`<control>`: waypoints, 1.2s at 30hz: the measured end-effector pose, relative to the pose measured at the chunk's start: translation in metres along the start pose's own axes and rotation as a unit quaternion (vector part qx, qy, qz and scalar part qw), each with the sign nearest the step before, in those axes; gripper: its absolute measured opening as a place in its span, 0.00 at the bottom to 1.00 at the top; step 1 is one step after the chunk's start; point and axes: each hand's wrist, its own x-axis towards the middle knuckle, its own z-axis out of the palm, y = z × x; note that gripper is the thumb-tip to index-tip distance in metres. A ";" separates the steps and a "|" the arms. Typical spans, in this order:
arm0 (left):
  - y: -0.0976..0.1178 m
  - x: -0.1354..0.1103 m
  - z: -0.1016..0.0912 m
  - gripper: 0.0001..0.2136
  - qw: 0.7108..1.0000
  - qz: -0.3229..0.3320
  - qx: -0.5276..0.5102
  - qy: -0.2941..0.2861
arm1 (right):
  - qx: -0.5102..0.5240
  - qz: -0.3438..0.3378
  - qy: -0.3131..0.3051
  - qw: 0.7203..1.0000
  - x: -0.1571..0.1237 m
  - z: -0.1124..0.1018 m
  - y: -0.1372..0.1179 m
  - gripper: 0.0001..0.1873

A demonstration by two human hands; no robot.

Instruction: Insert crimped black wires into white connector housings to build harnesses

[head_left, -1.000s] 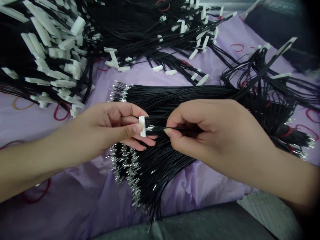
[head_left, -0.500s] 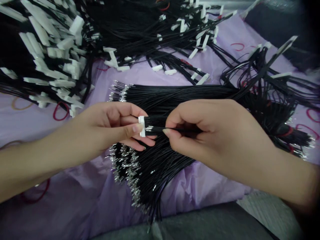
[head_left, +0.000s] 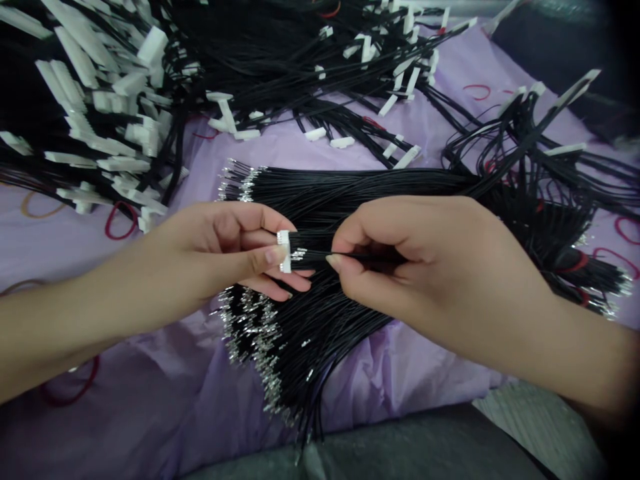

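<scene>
My left hand [head_left: 220, 250] pinches a small white connector housing [head_left: 285, 251] between thumb and fingers, with several black wires running out of its right side. My right hand [head_left: 420, 260] pinches one thin black wire [head_left: 313, 255] near its metal-tipped end, the tip just at the housing. Both hands hover over a loose bundle of black wires with silver terminals [head_left: 280, 333] lying on a purple cloth [head_left: 165, 400].
A second wire bundle [head_left: 360, 183] lies just behind my hands. Heaps of finished black harnesses with white connectors [head_left: 105, 113] fill the back left and back middle. Red rubber bands [head_left: 120, 223] lie scattered on the cloth. A grey edge [head_left: 400, 447] runs along the front.
</scene>
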 end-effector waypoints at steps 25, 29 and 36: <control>0.004 0.001 0.006 0.05 1.000 0.011 0.011 0.013 | -0.017 -0.031 0.036 0.999 -0.002 0.007 0.002 0.07; 0.003 -0.001 0.006 0.06 1.000 0.011 0.007 0.017 | 0.012 -0.007 0.024 1.000 -0.001 0.006 0.001 0.07; 0.003 0.000 0.005 0.05 1.000 0.014 0.015 0.014 | -0.007 -0.004 0.039 0.999 -0.003 0.009 0.002 0.07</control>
